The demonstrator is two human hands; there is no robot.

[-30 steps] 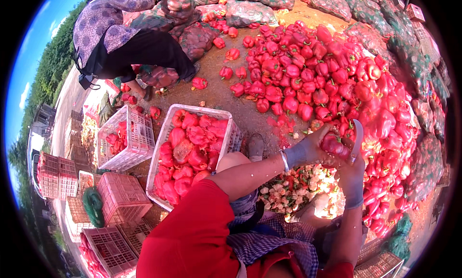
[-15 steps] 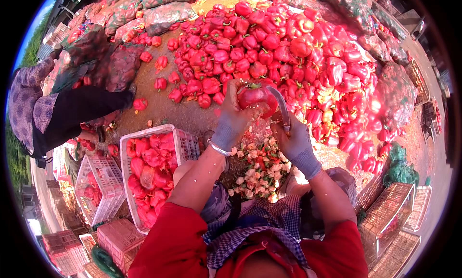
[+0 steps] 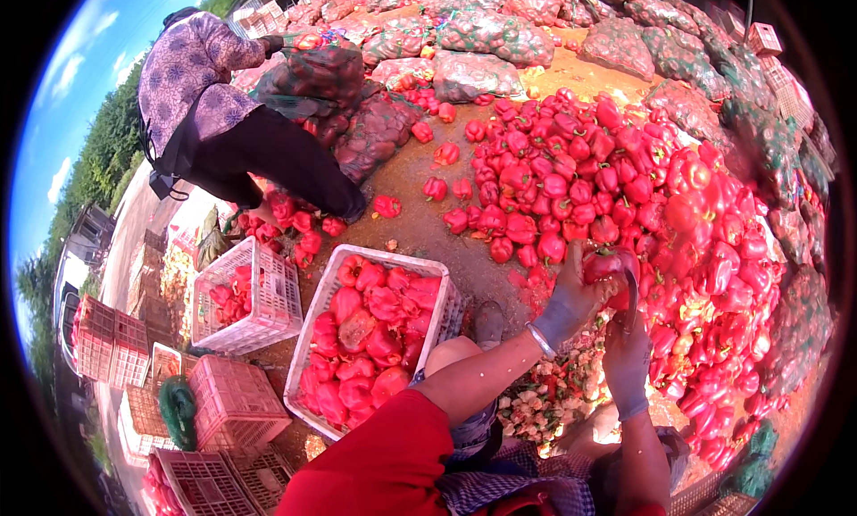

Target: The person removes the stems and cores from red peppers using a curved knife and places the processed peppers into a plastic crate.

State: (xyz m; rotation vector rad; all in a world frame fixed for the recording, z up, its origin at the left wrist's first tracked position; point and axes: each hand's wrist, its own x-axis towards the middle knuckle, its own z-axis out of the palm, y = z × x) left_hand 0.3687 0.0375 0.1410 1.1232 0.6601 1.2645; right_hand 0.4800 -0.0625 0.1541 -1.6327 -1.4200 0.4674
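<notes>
A red bell pepper (image 3: 603,266) is gripped in my gloved left hand (image 3: 574,295), its fingers wrapped around the near and left side. In my gloved right hand (image 3: 627,360) is a curved knife (image 3: 633,295), whose blade arcs up along the pepper's right side; its handle is mostly hidden by the fingers. Whether the blade has entered the flesh I cannot tell. Below both hands lies a heap of cut-out pepper cores (image 3: 555,395). Just beyond them spreads a large pile of whole red bell peppers (image 3: 571,172).
Left of my knee stands a white crate (image 3: 446,275) full of peppers, with another crate (image 3: 290,311) beside it. A person (image 3: 201,96) in a patterned top bends at the left over mesh sacks (image 3: 312,74). Stacked pink crates (image 3: 234,400) stand lower left; more filled sacks (image 3: 495,36) line the back.
The view has swung left, so the scene sits further right and the bending person shows more fully. My hands still hold the pepper and the curved knife.
</notes>
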